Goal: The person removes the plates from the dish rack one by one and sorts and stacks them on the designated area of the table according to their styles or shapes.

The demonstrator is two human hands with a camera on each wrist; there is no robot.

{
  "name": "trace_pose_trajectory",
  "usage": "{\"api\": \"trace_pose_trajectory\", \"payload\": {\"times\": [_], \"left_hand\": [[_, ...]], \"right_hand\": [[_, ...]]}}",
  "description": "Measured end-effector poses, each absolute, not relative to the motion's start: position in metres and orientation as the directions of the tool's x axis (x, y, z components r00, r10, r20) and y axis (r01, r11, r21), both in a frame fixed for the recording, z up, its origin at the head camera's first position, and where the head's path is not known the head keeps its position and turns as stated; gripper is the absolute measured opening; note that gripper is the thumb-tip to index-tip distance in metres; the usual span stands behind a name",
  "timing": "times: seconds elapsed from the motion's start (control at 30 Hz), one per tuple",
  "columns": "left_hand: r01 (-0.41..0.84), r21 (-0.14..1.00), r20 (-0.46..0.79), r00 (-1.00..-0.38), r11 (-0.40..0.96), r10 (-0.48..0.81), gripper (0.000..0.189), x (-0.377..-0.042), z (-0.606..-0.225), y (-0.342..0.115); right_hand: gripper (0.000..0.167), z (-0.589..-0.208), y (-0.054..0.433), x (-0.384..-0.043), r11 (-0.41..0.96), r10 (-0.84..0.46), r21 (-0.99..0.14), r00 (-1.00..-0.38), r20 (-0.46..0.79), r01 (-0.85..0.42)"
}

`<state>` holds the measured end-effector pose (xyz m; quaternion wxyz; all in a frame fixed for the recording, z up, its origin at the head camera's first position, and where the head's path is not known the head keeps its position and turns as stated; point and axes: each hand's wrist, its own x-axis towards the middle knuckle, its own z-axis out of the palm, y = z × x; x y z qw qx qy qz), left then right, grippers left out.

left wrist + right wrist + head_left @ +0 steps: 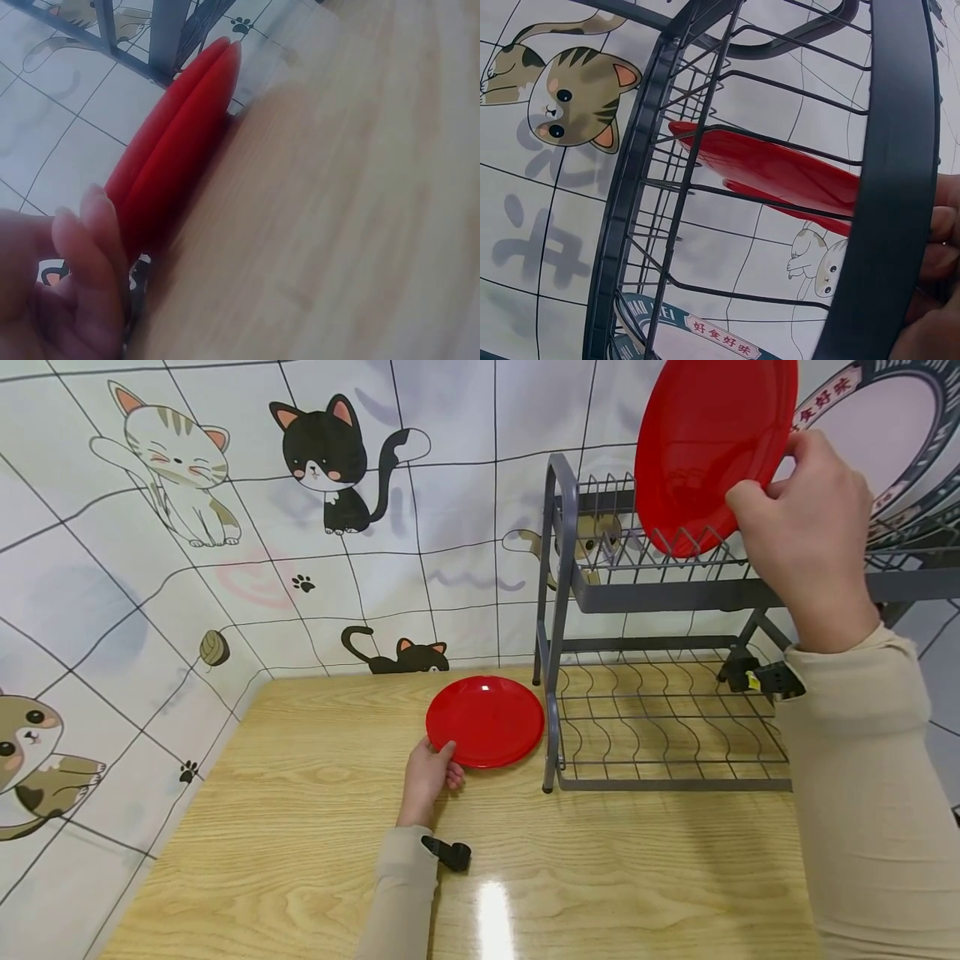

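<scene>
Glossy red round plate [712,452] up on edge at the left end of the grey metal dish rack's [675,597] upper tier, apparent long axis near upright, top leaning right. Lies left of the right hand [813,539], the nearer one, pinching its right rim. Left hand [431,777] pinches second red plate [486,722], flat near bench's [262,860] far edge.

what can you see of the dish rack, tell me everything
The dish rack is two-tiered, dark grey, metal-looking and upright on the wooden table. A loop-topped side frame with dark feet carries a pronged upper tier and a wavy-wired lower tier. Patterned plates stand up top; whether the red plate in the right hand touches it is unclear.
</scene>
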<state>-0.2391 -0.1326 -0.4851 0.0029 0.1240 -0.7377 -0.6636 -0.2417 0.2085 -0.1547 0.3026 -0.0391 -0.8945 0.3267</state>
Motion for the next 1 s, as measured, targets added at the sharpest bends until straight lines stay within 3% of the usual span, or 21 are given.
{"api": "trace_pose_trajectory", "payload": {"times": [0.77,1.0], "left_hand": [[-0.230,0.965,-0.197,-0.952,0.123,-0.234,0.037,-0.236,-0.479,-0.136],[-0.241,0.958,-0.195,-0.945,0.155,-0.262,0.036,-0.238,-0.481,-0.136]], "right_hand": [[0.048,-0.154,0.195,-0.238,0.662,0.321,-0.702,-0.748,0.581,-0.262],[0.049,-0.154,0.197,-0.236,0.556,0.365,-0.764,-0.730,0.578,-0.327]]}}
